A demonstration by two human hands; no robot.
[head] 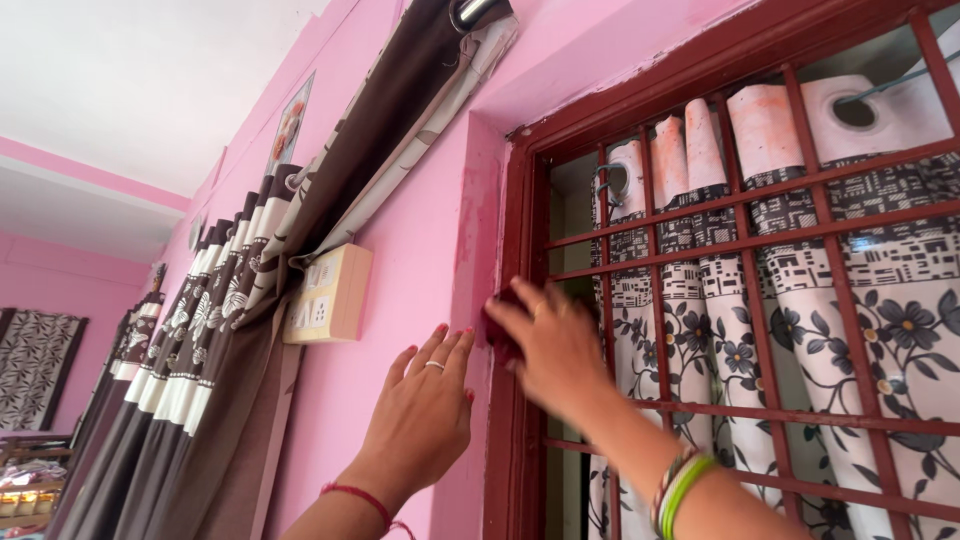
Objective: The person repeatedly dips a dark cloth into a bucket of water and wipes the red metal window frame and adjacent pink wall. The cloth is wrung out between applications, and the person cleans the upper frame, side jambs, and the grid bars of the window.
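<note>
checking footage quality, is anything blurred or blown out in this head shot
Head view: the right hand, pressed with a dark red cloth on the dark red wooden window frame, is soft with motion blur; the left hand, flat on the pink wall, is sharper. Daylight through the patterned window curtain is bright. The white ceiling is near blown out.
</note>
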